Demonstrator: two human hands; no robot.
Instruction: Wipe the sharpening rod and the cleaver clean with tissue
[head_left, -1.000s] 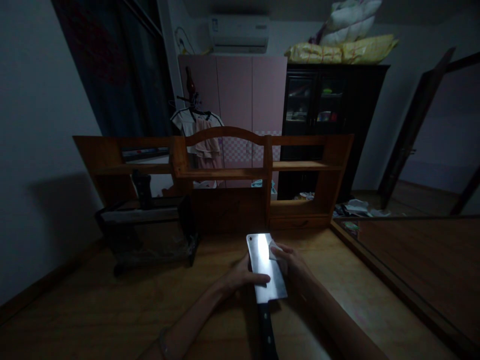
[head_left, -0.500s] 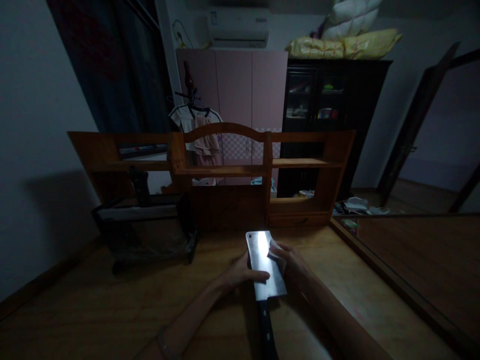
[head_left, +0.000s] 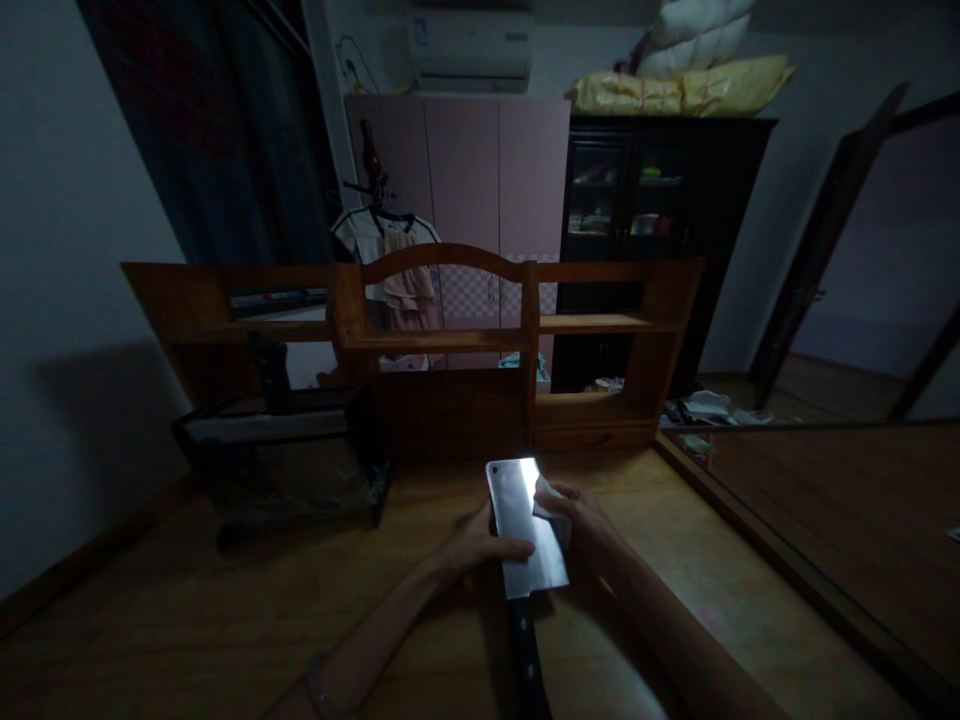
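Observation:
A cleaver [head_left: 517, 525] with a shiny rectangular blade and a black riveted handle is held over the wooden surface, handle toward me. My left hand [head_left: 480, 540] grips the blade from its left side, thumb lying across the face and the other fingers hidden behind. On the blade's right edge, my right hand [head_left: 581, 515] pinches a white tissue or cloth [head_left: 551, 502] against the metal. Part of the white piece hangs below the fingers. A bright reflection shows near the blade's upper right corner.
A wooden shelf unit [head_left: 435, 340] stands behind the wooden tabletop [head_left: 442, 640]. At the left sits a dark-framed, box-like object [head_left: 281, 460] with a black handle-like part on top. A raised wooden edge [head_left: 750, 520] runs along the right.
The whole view has shifted slightly. Both hands keep nearly the same hold on the cleaver, and the white piece stays at the blade's right edge.

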